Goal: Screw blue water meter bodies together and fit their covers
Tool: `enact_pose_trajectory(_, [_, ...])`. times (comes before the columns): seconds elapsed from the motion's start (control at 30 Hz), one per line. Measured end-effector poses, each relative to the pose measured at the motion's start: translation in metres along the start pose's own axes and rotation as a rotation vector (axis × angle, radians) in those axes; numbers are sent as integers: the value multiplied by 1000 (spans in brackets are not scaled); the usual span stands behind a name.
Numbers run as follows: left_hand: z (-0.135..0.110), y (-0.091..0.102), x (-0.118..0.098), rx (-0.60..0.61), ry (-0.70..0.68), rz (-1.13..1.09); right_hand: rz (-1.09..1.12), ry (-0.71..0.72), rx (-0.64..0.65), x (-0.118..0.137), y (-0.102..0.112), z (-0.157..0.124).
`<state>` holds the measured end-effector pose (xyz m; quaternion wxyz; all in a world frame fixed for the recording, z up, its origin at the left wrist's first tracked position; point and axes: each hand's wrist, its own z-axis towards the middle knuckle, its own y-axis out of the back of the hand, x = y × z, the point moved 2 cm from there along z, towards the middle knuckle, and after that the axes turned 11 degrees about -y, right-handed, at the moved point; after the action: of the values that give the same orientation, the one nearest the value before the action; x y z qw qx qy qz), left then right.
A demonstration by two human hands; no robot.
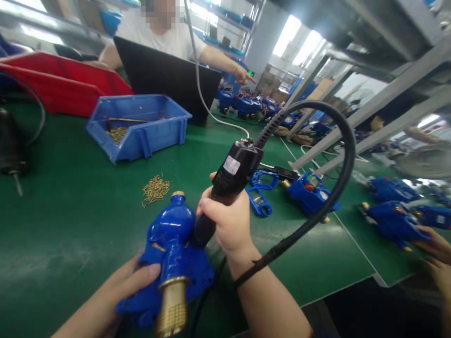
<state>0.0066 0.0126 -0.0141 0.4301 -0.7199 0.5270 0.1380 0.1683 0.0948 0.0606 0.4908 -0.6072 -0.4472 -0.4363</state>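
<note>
A black corded electric screwdriver (229,173) is upright but tilted in my right hand (229,220), its fingers wrapped round the body. The tool's lower end meets the side of a blue meter housing (174,220); its tip is hidden. That housing has a brass threaded fitting (173,305) towards me and a smaller brass end at the far side. My left hand (130,286) grips the housing's left edge, thumb on top and the other fingers hidden beneath. A pile of small brass screws (155,189) lies just beyond the housing.
A blue bin (148,136) with brass screws stands behind the pile, near a red bin (66,84). Blue frames (260,202) and another blue meter (310,192) lie right. A second screwdriver (12,150) hangs left. A person (158,42) points opposite; other hands (437,253) work at right.
</note>
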Motion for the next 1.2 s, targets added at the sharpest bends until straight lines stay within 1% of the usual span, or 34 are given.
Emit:
enact_pose_trajectory(0.07, [-6,-6,-6,1,-29,-3,37,7,101,8,0,0])
enact_pose_trajectory(0.13, [-9,-11,-12,-9,-69,12,68,60,174,27,1,-4])
enact_pose_trajectory(0.17, [-9,-12,-13,-18,-85,22,78,118,179,39,3,-9])
enact_pose_trajectory(0.23, [-9,-13,-14,-20,-95,37,91,271,138,64,10,-23])
enact_pose_trajectory(0.27, [-8,-12,-14,-14,-94,39,93,325,120,74,13,-32])
enact_pose_trajectory(0.3, [-8,-12,-14,-7,-89,38,91,347,105,81,16,-40])
enact_pose_trajectory(0.37, [-7,-10,-13,18,-90,33,75,309,84,86,22,-53])
enact_pose_trajectory(0.43, [-7,-8,-12,54,-98,30,47,219,64,79,26,-61])
enact_pose_trajectory(0.5, [-7,-8,-12,80,-101,39,21,164,46,67,27,-64])
enact_pose_trajectory(0.63, [-6,-9,-10,41,-105,55,-8,108,68,42,24,-61])
enact_pose_trajectory(0.77, [-5,-11,-5,6,-142,32,49,87,78,25,24,-60])
enact_pose_trajectory(0.9, [-4,-12,-1,4,-139,12,80,75,55,19,26,-61])
enact_pose_trajectory(1.07, [-2,-11,0,9,-121,-28,39,70,22,16,27,-62])
enact_pose_trajectory(1.2, [-1,-11,1,14,-106,-54,18,63,26,16,27,-64])
